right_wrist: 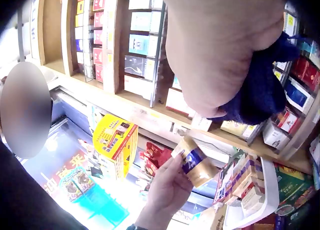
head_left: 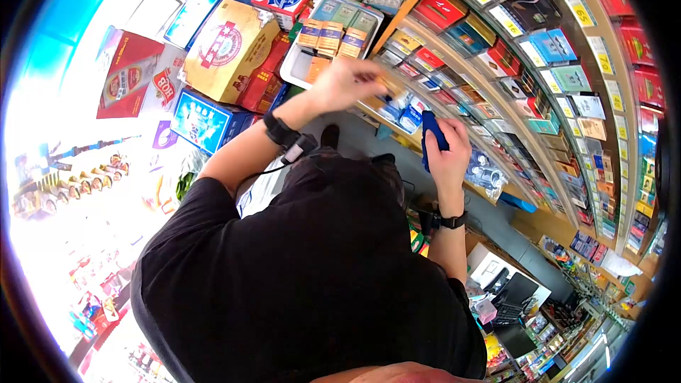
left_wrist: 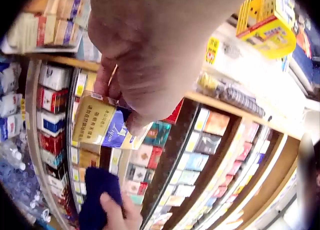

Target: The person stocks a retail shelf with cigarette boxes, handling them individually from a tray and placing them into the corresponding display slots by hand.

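Observation:
My left hand point(head_left: 347, 85) pinches a gold cigarette pack point(left_wrist: 97, 121) with a purple band, fingers on one side and thumb on the other. In the right wrist view the same pack point(right_wrist: 195, 162) tilts in the left hand point(right_wrist: 167, 187), beside a white tray point(right_wrist: 273, 190) of similar packs. A bunched dark blue cloth point(head_left: 431, 140) is gripped in my right hand point(head_left: 450, 152), apart from the pack. The left wrist view has the cloth point(left_wrist: 100, 192) below the pack, in front of the shelves, with the thumb pressed on it.
Shelves point(head_left: 489, 64) of cigarette packs with price tags rise on the right. Cardboard boxes point(head_left: 227, 50) are stacked at the left of the tray. A yellow box point(right_wrist: 115, 140) stands on the glass counter, near another person at its far side. Bagged bottles point(head_left: 486, 170) lie below the shelves.

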The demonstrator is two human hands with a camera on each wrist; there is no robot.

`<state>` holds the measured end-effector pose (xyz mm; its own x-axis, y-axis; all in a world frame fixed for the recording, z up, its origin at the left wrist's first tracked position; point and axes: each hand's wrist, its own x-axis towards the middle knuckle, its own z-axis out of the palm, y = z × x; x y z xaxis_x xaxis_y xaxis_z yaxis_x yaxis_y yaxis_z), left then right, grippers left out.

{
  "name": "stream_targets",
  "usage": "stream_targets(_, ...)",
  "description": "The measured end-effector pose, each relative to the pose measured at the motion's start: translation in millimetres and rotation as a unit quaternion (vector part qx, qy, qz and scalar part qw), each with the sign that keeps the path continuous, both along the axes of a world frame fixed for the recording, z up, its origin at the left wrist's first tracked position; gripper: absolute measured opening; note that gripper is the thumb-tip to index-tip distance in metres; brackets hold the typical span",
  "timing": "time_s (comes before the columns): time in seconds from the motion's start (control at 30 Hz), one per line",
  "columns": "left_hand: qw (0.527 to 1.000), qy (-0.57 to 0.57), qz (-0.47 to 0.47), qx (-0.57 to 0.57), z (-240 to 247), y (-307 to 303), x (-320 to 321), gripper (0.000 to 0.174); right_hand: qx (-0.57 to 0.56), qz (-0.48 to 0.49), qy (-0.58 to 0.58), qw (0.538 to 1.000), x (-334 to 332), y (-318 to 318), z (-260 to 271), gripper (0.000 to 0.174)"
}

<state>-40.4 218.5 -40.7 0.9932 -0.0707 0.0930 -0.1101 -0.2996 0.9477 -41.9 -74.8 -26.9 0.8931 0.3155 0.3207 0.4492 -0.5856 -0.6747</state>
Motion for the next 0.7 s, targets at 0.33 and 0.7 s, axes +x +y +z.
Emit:
stream_targets(0.33, 0.946, 0.116, 0.251, 0.168, -142, 124, 12, 0.03, 0.004, -0.028, 0.039, 0.999, -5, -3, -20, 0.024)
stream_targets(0.7, 0.942, 0.172, 0.186, 0.219, -212, 125, 34, 0.026, 0.018, -0.074, 0.057, 0.995, -18, -11, -25, 0.024)
